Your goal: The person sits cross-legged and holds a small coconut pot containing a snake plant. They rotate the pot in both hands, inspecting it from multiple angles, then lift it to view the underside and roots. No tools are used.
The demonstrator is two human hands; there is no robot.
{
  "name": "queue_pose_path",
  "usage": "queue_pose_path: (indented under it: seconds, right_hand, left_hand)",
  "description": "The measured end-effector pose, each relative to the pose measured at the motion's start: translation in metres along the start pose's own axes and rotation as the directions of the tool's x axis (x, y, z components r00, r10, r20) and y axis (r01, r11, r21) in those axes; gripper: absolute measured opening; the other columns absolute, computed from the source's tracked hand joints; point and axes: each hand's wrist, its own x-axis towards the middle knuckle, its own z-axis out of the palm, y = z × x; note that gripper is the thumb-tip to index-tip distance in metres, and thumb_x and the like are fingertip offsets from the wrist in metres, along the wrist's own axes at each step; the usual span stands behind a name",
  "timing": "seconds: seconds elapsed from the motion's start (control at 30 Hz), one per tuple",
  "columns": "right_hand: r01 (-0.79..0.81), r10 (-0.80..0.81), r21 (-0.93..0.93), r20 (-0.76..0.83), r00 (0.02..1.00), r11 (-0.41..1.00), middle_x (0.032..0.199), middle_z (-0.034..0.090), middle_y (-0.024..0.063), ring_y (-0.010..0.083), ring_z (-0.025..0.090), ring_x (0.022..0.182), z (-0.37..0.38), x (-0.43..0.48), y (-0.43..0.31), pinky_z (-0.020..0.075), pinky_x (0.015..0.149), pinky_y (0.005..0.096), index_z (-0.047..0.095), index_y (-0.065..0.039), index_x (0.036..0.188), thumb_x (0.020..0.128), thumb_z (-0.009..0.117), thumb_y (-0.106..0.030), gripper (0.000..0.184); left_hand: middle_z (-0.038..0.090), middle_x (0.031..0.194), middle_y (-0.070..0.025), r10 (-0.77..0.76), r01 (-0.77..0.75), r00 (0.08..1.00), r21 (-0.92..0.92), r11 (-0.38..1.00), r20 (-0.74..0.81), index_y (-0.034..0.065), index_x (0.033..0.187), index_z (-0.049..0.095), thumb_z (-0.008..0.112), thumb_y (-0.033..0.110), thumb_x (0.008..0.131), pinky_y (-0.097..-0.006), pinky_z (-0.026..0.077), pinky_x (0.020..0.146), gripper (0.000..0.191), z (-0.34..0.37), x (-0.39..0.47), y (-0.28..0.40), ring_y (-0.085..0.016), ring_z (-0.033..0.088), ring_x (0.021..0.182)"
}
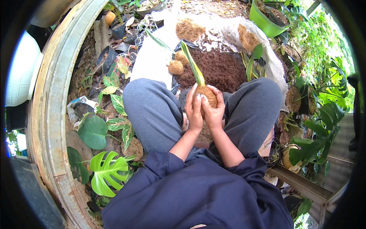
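Observation:
Between my knees, my left hand (194, 107) and my right hand (214, 110) are cupped around a ball of brown coir fiber (208, 96). A long yellow-edged snake plant leaf (194, 65) rises from the ball's top and leans to the left. Beyond my hands, dark brown soil (216, 68) lies heaped on black plastic. Two smaller fiber balls (175, 67) rest at its left edge, one behind the other. A bundle of loose coir (190, 28) lies behind the soil, and another coir clump (248, 37) is at the back right.
A white woven sack (154, 60) spreads under and around the soil. Snake plant leaves (250, 67) stand by my right knee. Potted and leafy plants (118, 126) crowd the left side, beside a curved metal frame (54, 100). A green plastic pot (264, 21) stands at the back right.

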Motion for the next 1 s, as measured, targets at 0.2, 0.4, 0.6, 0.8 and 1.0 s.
queue_pose_path:
  seconds: [0.2, 0.4, 0.6, 0.8, 1.0]
  right_hand:
    - [0.073, -0.074, 0.043, 0.015, 0.997, 0.996, 0.123, 0.058, 0.0142, 0.0253, 0.053, 0.118, -0.002, -0.002, -0.004, 0.0382, 0.105, 0.0393, 0.058, 0.000, 0.123, 0.086, 0.064, -0.012, 0.040]
    - [-0.257, 0.238, 0.436, 0.100, 0.966, 0.862, 0.122, 0.058, 0.0100, 0.0186, 0.054, 0.115, -0.007, 0.001, -0.004, 0.0375, 0.105, 0.0324, 0.056, 0.001, 0.126, 0.087, 0.065, -0.012, 0.042]
    - [-0.114, 0.104, 0.249, 0.051, 0.993, 0.962, 0.115, 0.061, 0.0086, 0.0173, 0.058, 0.107, -0.004, -0.001, -0.002, 0.0449, 0.097, 0.0313, 0.060, 0.000, 0.117, 0.080, 0.073, -0.005, 0.040]
    - [0.179, -0.178, -0.093, 0.018, 0.984, 0.979, 0.114, 0.061, 0.0124, 0.0232, 0.057, 0.111, 0.001, -0.003, -0.005, 0.0435, 0.099, 0.0369, 0.062, -0.002, 0.113, 0.077, 0.074, -0.012, 0.039]
    - [-0.041, 0.048, 0.340, -0.012, 0.999, 0.939, 0.124, 0.058, 0.0118, 0.0214, 0.052, 0.121, -0.001, -0.003, -0.013, 0.0359, 0.108, 0.0355, 0.054, 0.002, 0.129, 0.093, 0.059, -0.021, 0.043]
  left_hand:
    - [0.060, 0.123, -0.0106, -0.228, 0.186, 0.966, -0.286, 0.940, -0.122, -0.0021, 0.126, 0.057, 0.049, 0.024, 0.103, -0.0322, 0.044, 0.100, 0.036, -0.001, 0.006, -0.002, -0.017, 0.057, 0.113]
    - [0.062, 0.115, -0.0090, -0.363, 0.304, 0.932, -0.533, 0.790, -0.007, 0.0014, 0.122, 0.056, 0.044, 0.031, 0.104, -0.0315, 0.047, 0.094, 0.036, 0.000, 0.007, -0.004, -0.017, 0.060, 0.105]
    - [0.058, 0.120, -0.0119, -0.186, 0.159, 0.977, -0.230, 0.960, -0.101, -0.0021, 0.123, 0.055, 0.038, 0.028, 0.105, -0.0333, 0.040, 0.101, 0.039, -0.002, 0.004, 0.000, -0.020, 0.055, 0.113]
    - [0.057, 0.120, -0.0116, 0.013, -0.012, 0.998, 0.018, 1.000, -0.065, -0.0021, 0.122, 0.057, 0.045, 0.027, 0.101, -0.0330, 0.040, 0.102, 0.038, -0.001, 0.000, -0.001, -0.019, 0.054, 0.113]
    - [0.063, 0.111, -0.0073, -0.401, 0.297, 0.915, -0.610, 0.735, -0.038, 0.0004, 0.117, 0.060, 0.049, 0.026, 0.102, -0.0300, 0.048, 0.092, 0.032, -0.007, 0.011, -0.006, -0.016, 0.059, 0.103]
